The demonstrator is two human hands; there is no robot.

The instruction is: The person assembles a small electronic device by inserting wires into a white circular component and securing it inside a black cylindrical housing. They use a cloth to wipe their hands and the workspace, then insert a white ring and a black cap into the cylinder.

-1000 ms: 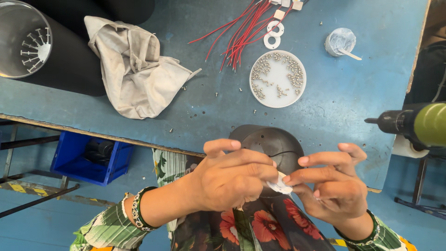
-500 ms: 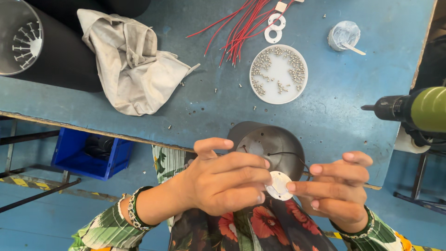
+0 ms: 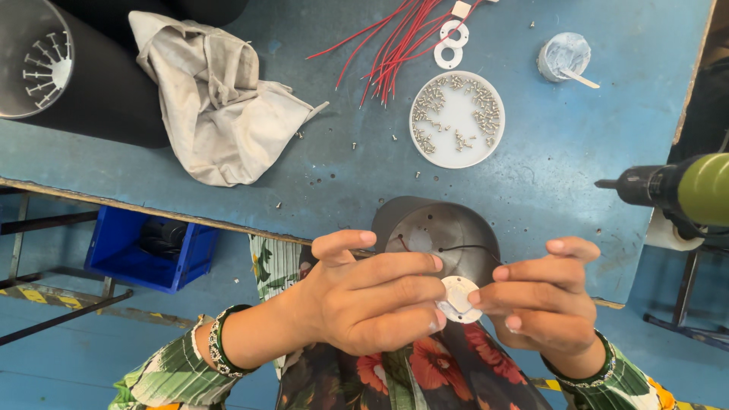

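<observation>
Together, fingertips (image 3: 434, 294) pinching white disc (image 3: 458, 298) (both hands)

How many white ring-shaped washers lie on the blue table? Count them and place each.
2. One white ring lies at the table's far edge by the red wires; the other touches it, nearer the white plate of screws. Wires may hide more.

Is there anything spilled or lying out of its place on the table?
Yes. A few small screws lie loose on the blue table, outside the white dish that holds the rest. A crumpled cloth lies beside them. Nothing looks damaged.
</observation>
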